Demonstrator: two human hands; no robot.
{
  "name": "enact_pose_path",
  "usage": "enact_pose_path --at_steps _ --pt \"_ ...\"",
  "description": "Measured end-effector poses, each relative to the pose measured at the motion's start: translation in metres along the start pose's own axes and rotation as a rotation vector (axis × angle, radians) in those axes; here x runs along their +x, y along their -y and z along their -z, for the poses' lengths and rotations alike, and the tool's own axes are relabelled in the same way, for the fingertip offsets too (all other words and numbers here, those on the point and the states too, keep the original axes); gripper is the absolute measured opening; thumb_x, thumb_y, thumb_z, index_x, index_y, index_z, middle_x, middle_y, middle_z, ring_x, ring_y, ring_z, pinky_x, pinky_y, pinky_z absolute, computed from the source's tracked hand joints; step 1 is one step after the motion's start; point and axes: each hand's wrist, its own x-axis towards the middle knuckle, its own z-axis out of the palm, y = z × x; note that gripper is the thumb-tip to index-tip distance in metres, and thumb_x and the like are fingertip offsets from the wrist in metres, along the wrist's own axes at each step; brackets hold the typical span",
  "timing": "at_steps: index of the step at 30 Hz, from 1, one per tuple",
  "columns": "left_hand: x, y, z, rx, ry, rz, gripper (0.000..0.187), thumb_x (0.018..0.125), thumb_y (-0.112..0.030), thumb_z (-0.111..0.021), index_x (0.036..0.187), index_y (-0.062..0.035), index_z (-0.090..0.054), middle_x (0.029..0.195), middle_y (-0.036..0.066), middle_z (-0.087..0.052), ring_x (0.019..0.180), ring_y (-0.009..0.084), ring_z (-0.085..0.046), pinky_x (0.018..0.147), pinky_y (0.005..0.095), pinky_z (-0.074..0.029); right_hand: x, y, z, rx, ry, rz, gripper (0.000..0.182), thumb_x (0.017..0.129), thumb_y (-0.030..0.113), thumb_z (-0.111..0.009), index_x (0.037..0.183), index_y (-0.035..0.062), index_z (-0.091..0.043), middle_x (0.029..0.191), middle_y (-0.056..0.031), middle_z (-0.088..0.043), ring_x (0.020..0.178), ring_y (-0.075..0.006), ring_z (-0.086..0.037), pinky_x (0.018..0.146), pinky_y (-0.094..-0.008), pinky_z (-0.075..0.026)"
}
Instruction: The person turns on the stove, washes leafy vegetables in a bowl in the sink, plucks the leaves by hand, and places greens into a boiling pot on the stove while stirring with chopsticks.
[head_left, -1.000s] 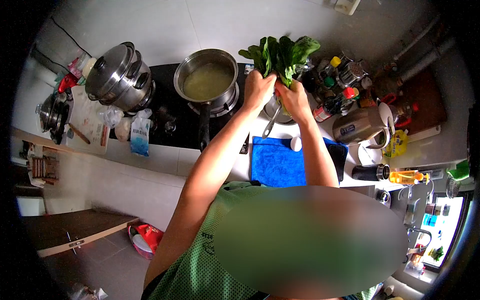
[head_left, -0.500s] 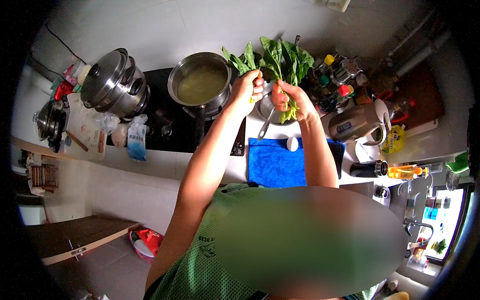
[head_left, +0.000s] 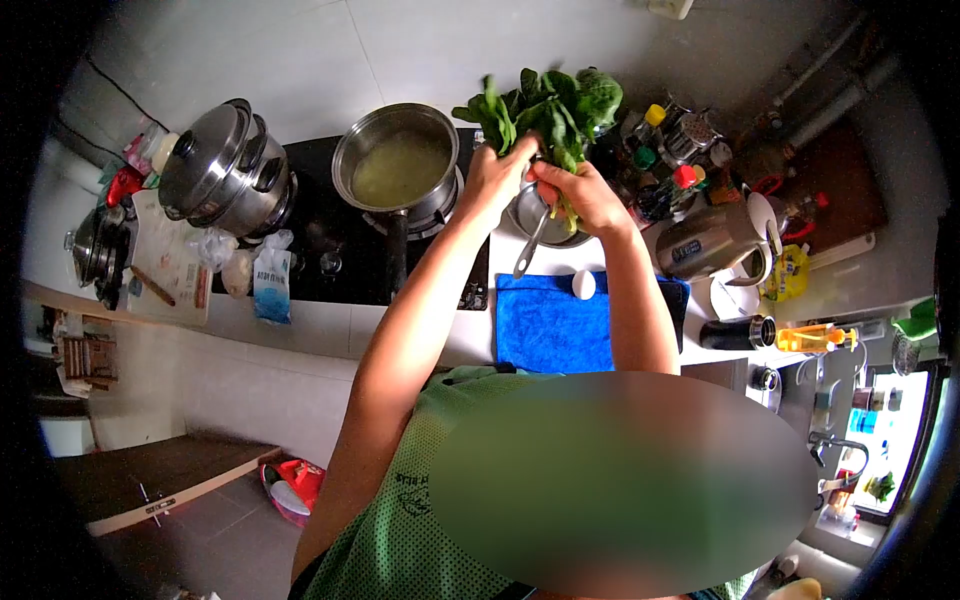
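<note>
My left hand (head_left: 497, 182) is closed around a few leafy green stems, and their leaves (head_left: 490, 112) point up and left. A larger bunch of leafy greens (head_left: 565, 108) is gripped in my right hand (head_left: 588, 195), its pale stems hanging below the fingers. The two hands nearly meet, and their fingertips overlap in view. Beneath them sits a round metal bowl (head_left: 572, 238), partly hidden, with a metal-handled utensil (head_left: 531, 248) at its rim. Left of my hands, a saucepan (head_left: 345, 185) of yellowish liquid stands on the black stove.
A blue towel (head_left: 545, 330) with a white egg (head_left: 584, 285) lies in front of the bowl. A lidded steamer pot (head_left: 222, 165) stands at left on the stove (head_left: 330, 225). Bottles (head_left: 655, 185), a steel kettle (head_left: 705, 245) and a black cup (head_left: 735, 333) line the right side.
My hands have come closer together, the left fingers moving right toward the right hand. The greens have shifted and tilted with them, and fewer stem ends show below my right hand.
</note>
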Motion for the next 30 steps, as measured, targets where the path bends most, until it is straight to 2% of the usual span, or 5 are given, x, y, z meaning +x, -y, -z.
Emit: enact_pose_path --at_steps 2,15,19,22,30 --pt "0.001 -0.004 -0.001 0.287 -0.031 -0.082 0.018 0.071 -0.014 -0.056 0.072 0.0034 -0.058 0.062 0.006 -0.058 0.054 0.0109 -0.052 0.047 0.0259 -0.041 0.001 -0.001 -0.002 -0.213 -0.021 0.066 0.02 0.082 0.025 -0.05 0.076 0.007 -0.058 0.057 0.0031 -0.046 0.047 -0.0065 -0.038 0.041 -0.0216 -0.029" --pt "0.006 0.013 -0.009 0.484 -0.329 -0.263 0.025 0.072 -0.016 -0.052 0.066 0.0082 -0.053 0.056 0.016 -0.056 0.052 0.0185 -0.055 0.05 0.0333 -0.041 0.011 -0.012 -0.024 0.122 -0.218 0.001 0.022 0.081 0.027 -0.05 0.066 0.01 -0.053 0.055 0.002 -0.046 0.045 -0.0071 -0.038 0.04 -0.0224 -0.028" --pt "0.015 0.028 -0.017 0.097 -0.451 -0.349 0.023 0.076 -0.016 -0.051 0.068 0.005 -0.054 0.059 0.011 -0.056 0.051 0.0157 -0.052 0.048 0.0301 -0.04 0.009 -0.005 -0.03 0.236 -0.245 -0.038 0.02 0.08 0.025 -0.051 0.069 0.0089 -0.056 0.055 0.0024 -0.048 0.044 -0.008 -0.04 0.039 -0.0213 -0.027" --pt "0.035 0.051 -0.012 -0.525 -0.206 0.01 0.015 0.079 -0.016 -0.053 0.069 -0.005 -0.049 0.058 0.001 -0.046 0.046 0.0094 -0.044 0.04 0.0194 -0.034 0.013 -0.013 -0.016 0.367 -0.123 -0.065 0.02 0.08 0.025 -0.051 0.069 0.0089 -0.055 0.054 0.0021 -0.048 0.042 -0.0084 -0.039 0.039 -0.0213 -0.028" --pt "0.021 0.035 -0.007 -0.735 -0.008 0.2 0.018 0.081 -0.019 -0.051 0.07 -0.0068 -0.045 0.058 0.0 -0.042 0.045 0.0069 -0.039 0.036 0.0174 -0.026 0.012 -0.012 -0.007 0.507 0.077 -0.105 0.023 0.084 0.026 -0.044 0.07 0.0081 -0.049 0.047 0.0059 -0.035 0.038 -0.0052 -0.029 0.035 -0.0196 -0.023"
